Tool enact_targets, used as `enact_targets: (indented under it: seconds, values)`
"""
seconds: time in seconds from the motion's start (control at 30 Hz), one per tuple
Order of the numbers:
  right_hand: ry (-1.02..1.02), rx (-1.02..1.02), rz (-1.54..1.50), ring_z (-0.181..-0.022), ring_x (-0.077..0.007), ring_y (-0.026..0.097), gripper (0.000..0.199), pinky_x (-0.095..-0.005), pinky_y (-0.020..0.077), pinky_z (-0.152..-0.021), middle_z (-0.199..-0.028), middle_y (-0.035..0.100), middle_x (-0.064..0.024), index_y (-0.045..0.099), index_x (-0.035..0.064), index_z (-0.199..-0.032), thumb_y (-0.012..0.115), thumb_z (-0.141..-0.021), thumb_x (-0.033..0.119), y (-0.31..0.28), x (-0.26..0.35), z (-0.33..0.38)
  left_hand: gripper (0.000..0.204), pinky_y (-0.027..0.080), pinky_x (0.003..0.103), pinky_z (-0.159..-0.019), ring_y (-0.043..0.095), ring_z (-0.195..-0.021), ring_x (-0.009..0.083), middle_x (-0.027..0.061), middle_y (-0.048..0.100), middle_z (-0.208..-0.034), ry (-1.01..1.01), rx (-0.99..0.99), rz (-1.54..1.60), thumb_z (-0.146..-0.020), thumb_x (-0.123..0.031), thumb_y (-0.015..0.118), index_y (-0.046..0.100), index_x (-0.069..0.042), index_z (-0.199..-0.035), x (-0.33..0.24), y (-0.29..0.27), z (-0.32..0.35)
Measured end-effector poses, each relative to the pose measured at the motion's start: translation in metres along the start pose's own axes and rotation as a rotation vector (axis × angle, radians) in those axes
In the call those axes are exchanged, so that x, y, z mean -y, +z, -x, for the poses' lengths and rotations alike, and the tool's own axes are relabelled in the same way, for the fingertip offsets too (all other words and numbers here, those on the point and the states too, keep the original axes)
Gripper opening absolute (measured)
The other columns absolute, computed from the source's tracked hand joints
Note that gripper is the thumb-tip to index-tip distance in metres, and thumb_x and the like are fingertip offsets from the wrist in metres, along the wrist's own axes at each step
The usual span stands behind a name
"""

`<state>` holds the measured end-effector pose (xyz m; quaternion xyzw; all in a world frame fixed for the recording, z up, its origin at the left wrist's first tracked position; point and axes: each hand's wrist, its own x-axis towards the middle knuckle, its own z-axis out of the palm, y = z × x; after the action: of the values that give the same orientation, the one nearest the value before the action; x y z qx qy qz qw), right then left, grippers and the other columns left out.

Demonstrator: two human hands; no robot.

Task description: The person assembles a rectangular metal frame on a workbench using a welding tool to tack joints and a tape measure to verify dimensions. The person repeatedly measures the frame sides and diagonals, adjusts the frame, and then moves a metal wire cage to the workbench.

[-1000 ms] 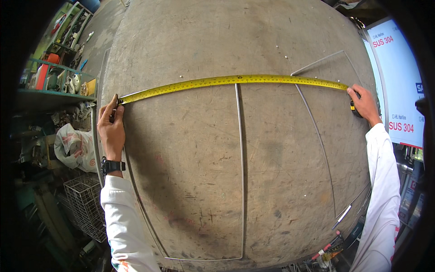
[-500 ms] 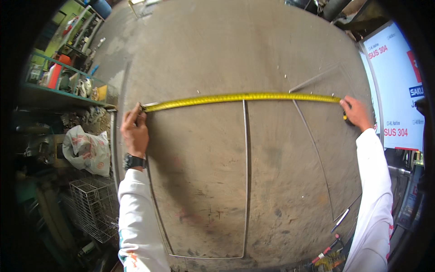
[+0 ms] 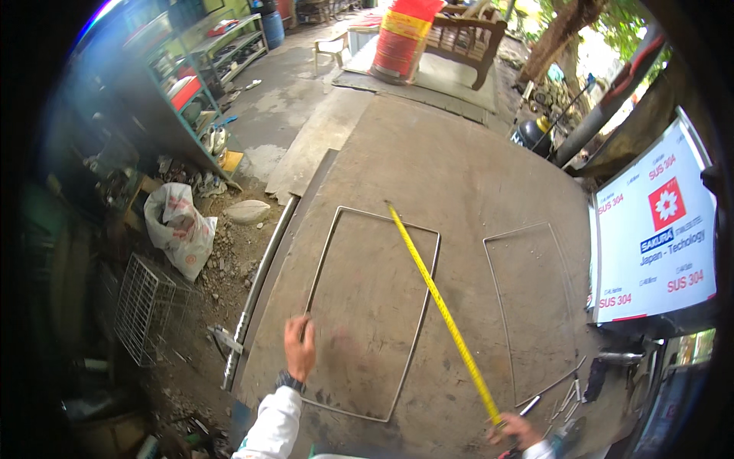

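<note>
My right hand [image 3: 517, 430] grips a tape measure at the table's near right. Its yellow blade [image 3: 443, 310] runs out diagonally, away and to the left, with the free end over the far side of a rectangular metal rod frame [image 3: 322, 257]. The frame lies flat on the brown tabletop [image 3: 428, 164], and the blade crosses its far right part. My left hand [image 3: 299, 348] has its fingers curled at the frame's left rod; that rod passes behind them. The tape's case is mostly hidden by my right hand.
A second thin rectangular outline [image 3: 495, 294] lies to the right, with a white marker [image 3: 529, 406] near its lower corner. A printed white board [image 3: 650, 229] stands along the right edge. Off the left edge are a metal pipe [image 3: 260, 291], a wire cage [image 3: 145, 310] and a white sack [image 3: 181, 229].
My left hand has left the tape's end and moved to the frame's left rod. My right hand has come nearer with the tape, which now slants. The view has tilted up toward the yard.
</note>
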<state>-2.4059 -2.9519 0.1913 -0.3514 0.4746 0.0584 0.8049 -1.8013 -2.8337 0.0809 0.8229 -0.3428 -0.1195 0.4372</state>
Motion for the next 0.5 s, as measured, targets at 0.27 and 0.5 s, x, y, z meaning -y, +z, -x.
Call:
enact_targets:
  seconds: [0.27, 0.5]
  values:
    - [0.005, -0.121, -0.420, -0.105, -0.0273, 0.071, 0.048, -0.0393, 0.0545, -0.095, -0.119, 0.073, -0.0196, 0.056, 0.0016, -0.141, 0.060, -0.102, 0.030, 0.113, -0.325, -0.050, 0.047, 0.044, 0.047, -0.112, 0.058, -0.127, 0.0378, 0.0165, 0.063, -0.133, 0.205, 0.533, -0.121, -0.093, -0.030, 0.079, 0.069, -0.007, -0.132, -0.025, -0.008, 0.244]
    - [-0.273, -0.382, -0.440, -0.068, -0.0235, 0.068, 0.041, -0.0377, 0.0575, -0.061, -0.093, 0.070, -0.0188, 0.045, 0.0044, -0.126, 0.057, -0.093, 0.027, 0.168, -0.248, 0.023, 0.032, 0.048, 0.048, -0.100, 0.058, -0.116, 0.0375, 0.0126, 0.062, -0.122, 0.469, 0.522, -0.275, -0.088, -0.023, 0.079, 0.070, -0.016, -0.117, -0.006, 0.023, 0.239]
